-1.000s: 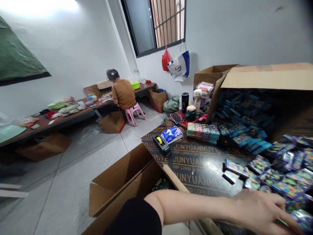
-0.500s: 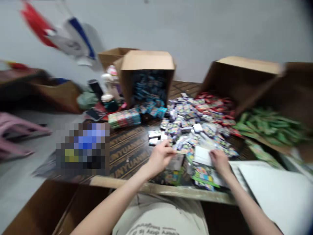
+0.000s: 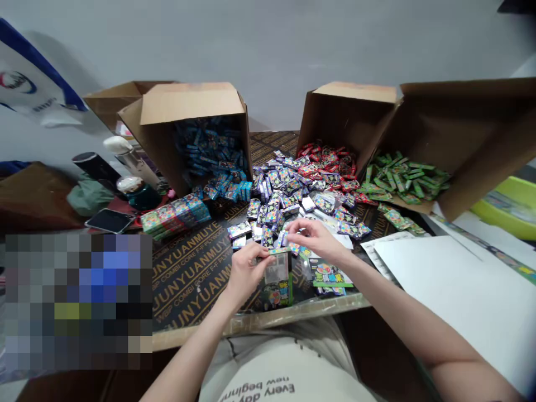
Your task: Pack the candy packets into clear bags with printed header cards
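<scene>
My left hand grips the side of a small printed box with a clear window, which stands at the board's near edge. My right hand reaches across above it, fingertips pinched close to the box top; whatever lies between them is too small to tell. A flat green-edged packet card lies just beyond. Behind the hands spreads a heap of colourful purple-trimmed packets. Red packets, green packets and blue packets spill from tipped cartons.
A printed dark plywood board forms the work surface. A stack of boxed goods stands at its left, near a flask and a phone. A white sheet lies at right, beyond it a yellow basin. A pixelated patch covers the lower left.
My view has swung from the room to the table and steadied. My left hand now holds the box up at the board's edge, and my right hand has moved over toward it.
</scene>
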A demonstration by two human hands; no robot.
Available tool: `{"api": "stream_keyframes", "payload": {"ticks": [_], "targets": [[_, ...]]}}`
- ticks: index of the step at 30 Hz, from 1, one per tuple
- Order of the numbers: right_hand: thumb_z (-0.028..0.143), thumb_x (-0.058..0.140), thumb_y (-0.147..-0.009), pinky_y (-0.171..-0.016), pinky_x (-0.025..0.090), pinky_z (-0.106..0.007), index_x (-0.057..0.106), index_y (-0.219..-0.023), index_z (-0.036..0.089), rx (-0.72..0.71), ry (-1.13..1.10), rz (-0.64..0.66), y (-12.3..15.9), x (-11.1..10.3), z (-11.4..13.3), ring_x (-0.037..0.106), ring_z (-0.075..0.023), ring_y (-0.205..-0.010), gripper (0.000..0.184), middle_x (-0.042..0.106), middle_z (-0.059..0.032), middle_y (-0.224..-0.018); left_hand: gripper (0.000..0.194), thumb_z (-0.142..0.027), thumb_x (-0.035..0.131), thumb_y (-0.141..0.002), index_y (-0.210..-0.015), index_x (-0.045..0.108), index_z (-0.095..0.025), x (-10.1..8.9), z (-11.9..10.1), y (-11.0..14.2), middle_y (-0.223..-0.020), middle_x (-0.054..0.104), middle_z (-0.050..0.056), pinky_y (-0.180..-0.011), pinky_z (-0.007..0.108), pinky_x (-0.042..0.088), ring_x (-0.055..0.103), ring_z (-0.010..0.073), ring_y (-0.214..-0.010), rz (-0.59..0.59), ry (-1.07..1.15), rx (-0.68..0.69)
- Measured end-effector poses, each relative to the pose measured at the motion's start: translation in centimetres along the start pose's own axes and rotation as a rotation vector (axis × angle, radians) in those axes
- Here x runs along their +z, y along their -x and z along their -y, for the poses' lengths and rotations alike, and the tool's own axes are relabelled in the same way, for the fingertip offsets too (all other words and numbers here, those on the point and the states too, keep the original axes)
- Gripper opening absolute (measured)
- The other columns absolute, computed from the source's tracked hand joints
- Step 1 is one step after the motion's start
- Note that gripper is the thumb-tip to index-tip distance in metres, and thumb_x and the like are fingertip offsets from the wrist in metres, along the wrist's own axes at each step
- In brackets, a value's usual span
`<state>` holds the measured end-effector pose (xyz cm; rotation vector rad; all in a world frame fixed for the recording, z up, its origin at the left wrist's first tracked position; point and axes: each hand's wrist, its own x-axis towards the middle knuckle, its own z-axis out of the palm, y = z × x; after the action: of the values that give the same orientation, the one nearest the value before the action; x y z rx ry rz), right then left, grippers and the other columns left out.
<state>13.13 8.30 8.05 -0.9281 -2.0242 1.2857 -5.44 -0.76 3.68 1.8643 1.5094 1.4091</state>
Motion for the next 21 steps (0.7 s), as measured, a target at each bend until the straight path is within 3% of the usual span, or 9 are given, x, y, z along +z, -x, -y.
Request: {"api": "stream_keyframes", "payload": {"ticks": [3, 7, 11, 17, 21], "targets": [[0.038, 0.061, -0.073, -0.064, 0.039, -0.024, 0.058, -0.067, 0.016, 0.025, -0.053, 0.149, -0.7, 1.7, 0.9, 0.054, -0.0148, -0.078, 0.023, 0.062, -0.0031, -0.084, 0.006, -0.014, 0.061, -0.074, -0.068, 0.061, -0.016, -0.5, 0.0, -0.1, -0.078, 0.063, 0.005, -0.07, 0.027, 0.046, 0.06, 0.0154, -0.075, 0.071, 0.035, -0.05], [0.037, 0.062, -0.073, -0.063, 0.038, -0.023, 0.058, -0.067, 0.015, 0.022, -0.078, 0.26, -1.5, 2.8, -1.0, 0.053, -0.0128, -0.072, 0.022, 0.06, -0.0008, -0.076, 0.005, -0.012, 0.06, -0.073, -0.069, 0.062, -0.016, -0.7, 0.1, 0.1, -0.079, 0.064, 0.005, -0.069, 0.027, 0.048, 0.061, 0.0155, -0.076, 0.075, 0.083, -0.136], [0.034, 0.062, -0.073, -0.06, 0.037, -0.022, 0.057, -0.067, 0.014, 0.043, -0.118, 0.314, -2.0, 3.3, -2.1, 0.048, -0.0098, -0.062, 0.021, 0.056, 0.0019, -0.066, 0.005, -0.013, 0.058, -0.073, -0.069, 0.061, -0.016, -0.6, 0.1, 0.3, -0.08, 0.065, 0.006, -0.069, 0.027, 0.048, 0.062, 0.0157, -0.076, 0.046, 0.076, -0.126], [0.028, 0.064, -0.069, -0.053, 0.034, -0.021, 0.054, -0.064, 0.014, 0.062, -0.099, 0.273, -2.3, 3.9, -2.1, 0.045, -0.0083, -0.054, 0.017, 0.052, 0.0034, -0.057, 0.012, -0.021, 0.062, -0.073, -0.063, 0.057, -0.017, 0.1, -0.1, 0.3, -0.068, 0.061, 0.002, -0.067, 0.027, 0.045, 0.057, 0.0145, -0.067, -0.038, -0.061, -0.029], [0.026, 0.067, -0.065, -0.056, 0.04, -0.021, 0.049, -0.089, 0.019, 0.17, -0.318, 0.177, -1.9, 4.7, -2.5, 0.052, -0.0102, -0.056, 0.032, 0.056, 0.0059, -0.06, 0.011, -0.023, 0.053, -0.081, -0.08, 0.062, -0.017, 0.5, -0.2, 0.5, -0.073, 0.057, 0.002, -0.065, 0.025, 0.043, 0.054, 0.0139, -0.068, 0.036, -0.161, 0.007]]}}
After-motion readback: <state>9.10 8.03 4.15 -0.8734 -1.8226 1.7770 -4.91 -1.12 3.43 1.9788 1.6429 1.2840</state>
